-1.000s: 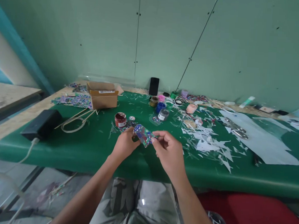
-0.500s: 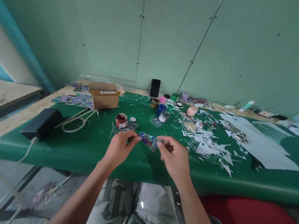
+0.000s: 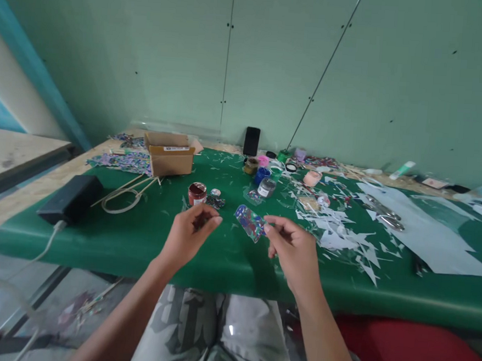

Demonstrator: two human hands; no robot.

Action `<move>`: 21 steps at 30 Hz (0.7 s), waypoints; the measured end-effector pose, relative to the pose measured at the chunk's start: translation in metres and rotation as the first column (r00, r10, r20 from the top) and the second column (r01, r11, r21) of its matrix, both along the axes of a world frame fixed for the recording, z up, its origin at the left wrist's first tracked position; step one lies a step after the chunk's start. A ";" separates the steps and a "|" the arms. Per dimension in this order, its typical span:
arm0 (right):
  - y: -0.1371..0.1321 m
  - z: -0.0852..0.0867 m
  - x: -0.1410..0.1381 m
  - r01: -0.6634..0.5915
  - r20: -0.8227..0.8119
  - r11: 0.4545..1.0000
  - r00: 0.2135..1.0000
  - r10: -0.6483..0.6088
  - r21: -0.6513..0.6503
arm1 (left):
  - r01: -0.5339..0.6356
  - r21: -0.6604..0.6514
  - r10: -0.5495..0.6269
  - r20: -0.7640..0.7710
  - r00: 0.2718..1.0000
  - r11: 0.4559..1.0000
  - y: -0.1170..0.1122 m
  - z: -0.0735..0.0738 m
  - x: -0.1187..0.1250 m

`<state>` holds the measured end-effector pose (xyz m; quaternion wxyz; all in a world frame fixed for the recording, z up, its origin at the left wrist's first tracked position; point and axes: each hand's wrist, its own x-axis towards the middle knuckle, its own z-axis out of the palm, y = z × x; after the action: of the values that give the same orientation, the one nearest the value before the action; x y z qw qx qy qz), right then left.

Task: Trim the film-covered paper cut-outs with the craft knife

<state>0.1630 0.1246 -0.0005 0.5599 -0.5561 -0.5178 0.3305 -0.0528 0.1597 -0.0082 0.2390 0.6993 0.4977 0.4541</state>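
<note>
My right hand [image 3: 296, 247] pinches one end of a small clear strip painted in blue, red and green patches [image 3: 250, 222]. The strip tilts above the green table cover, its free end pointing up and left. My left hand [image 3: 190, 234] hovers a short way left of the strip, not touching it. Its thumb and forefinger are slightly apart, with nothing visible between them; the other fingers are curled. Just beyond my left hand stands an open jar of dark red paint [image 3: 197, 194], beside a small dark speckled heap [image 3: 216, 201].
Further back are open paint jars, including a blue one [image 3: 261, 175] and a grey one [image 3: 266, 188]. A cardboard box [image 3: 170, 159] and a black power adapter [image 3: 71, 198] lie left. White paper scraps [image 3: 344, 240], metal scissors [image 3: 383, 212] and a large sheet [image 3: 438, 244] lie right.
My left hand has let go of the painted strip and drawn slightly left. The strip, held by my right hand alone, has shifted right and turned, showing more of its face.
</note>
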 end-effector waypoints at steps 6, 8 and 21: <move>0.011 -0.013 0.001 -0.013 0.104 0.999 0.994 0.017 -0.033 | -0.180 0.057 0.183 -0.053 0.982 0.982 0.018 0.001 -0.016; 0.021 -0.019 0.000 -0.022 0.166 0.998 0.986 0.031 -0.058 | -0.265 0.105 0.270 -0.038 0.962 0.959 0.034 -0.003 -0.029; 0.107 -0.010 -0.062 -0.053 0.516 0.980 0.844 0.147 -0.192 | -0.228 0.005 0.228 -0.054 0.972 0.974 0.091 -0.038 -0.050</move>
<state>0.1010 0.2313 -0.0102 0.3288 -0.6433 -0.6495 0.2371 -0.1026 0.2502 -0.0457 0.1721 0.6494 0.5812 0.4592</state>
